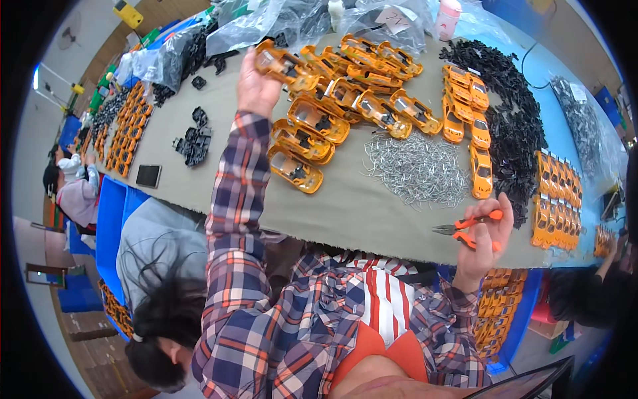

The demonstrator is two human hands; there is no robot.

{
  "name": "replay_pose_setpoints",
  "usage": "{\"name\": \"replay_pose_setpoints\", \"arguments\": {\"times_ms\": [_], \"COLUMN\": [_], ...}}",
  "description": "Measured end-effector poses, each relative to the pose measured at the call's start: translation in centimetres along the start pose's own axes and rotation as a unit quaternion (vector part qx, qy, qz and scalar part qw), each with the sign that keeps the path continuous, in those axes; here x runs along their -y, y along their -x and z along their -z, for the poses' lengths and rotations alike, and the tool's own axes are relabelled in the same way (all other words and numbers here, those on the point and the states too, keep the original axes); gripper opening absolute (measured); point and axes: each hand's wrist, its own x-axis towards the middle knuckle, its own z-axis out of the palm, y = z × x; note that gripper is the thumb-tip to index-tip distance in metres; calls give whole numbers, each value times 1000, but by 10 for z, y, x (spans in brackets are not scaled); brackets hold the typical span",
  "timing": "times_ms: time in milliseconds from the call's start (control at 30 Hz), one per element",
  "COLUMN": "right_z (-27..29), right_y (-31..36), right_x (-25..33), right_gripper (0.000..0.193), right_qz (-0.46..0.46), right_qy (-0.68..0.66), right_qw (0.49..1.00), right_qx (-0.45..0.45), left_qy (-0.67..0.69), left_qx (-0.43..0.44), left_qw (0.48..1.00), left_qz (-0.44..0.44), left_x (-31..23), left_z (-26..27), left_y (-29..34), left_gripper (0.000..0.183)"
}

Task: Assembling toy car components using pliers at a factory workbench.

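Note:
With the arm stretched toward the far side of the table, my left hand (258, 85) closes on the end of an orange toy car body (287, 65) beside a heap of similar shells. Several more orange car shells (352, 93) lie there, some with clear windows and black parts inside. Near the front edge of the table, my right hand (484, 236) is wrapped round orange-handled pliers (465, 229), their jaws pointing left. A spread of thin silvery wire pieces (419, 169) lies left of and beyond the pliers. Orange cars in rows (481, 163) stand right of the wires.
Small black parts (508, 113) form a long heap at right. More orange cars (557, 199) stand in rows farther right. At left lie black parts (193, 141) and a dark phone (148, 175). A person (159, 279) bends close on my left; a blue bin (111, 226) stands there.

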Motion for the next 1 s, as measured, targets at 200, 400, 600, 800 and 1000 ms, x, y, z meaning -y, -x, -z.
{"name": "replay_pose_setpoints", "arguments": {"times_ms": [200, 400, 600, 800, 1000], "right_z": [13, 14, 16, 37, 48], "right_y": [6, 13, 6, 10, 0], "right_x": [6, 29, 41, 54, 65], "right_gripper": [55, 56, 56, 56, 52], "right_qz": [4, 19, 18, 47, 75], "right_qy": [15, 34, 30, 33, 30], "right_qw": [1000, 998, 994, 989, 982], "right_qx": [-19, -51, -104, -134, -170], "left_qy": [-121, -533, -925, -929, -764], "left_qx": [-71, -65, -4, -76, 367], "left_qw": [988, 805, 312, 265, 531], "left_qz": [-68, -252, -217, -249, -7], "left_x": [65, 72, 43, 48, 161], "left_z": [-32, -41, -43, -73, -158], "left_y": [-61, -71, -71, -57, 64], "left_gripper": [33, 25, 41, 43, 43]}}
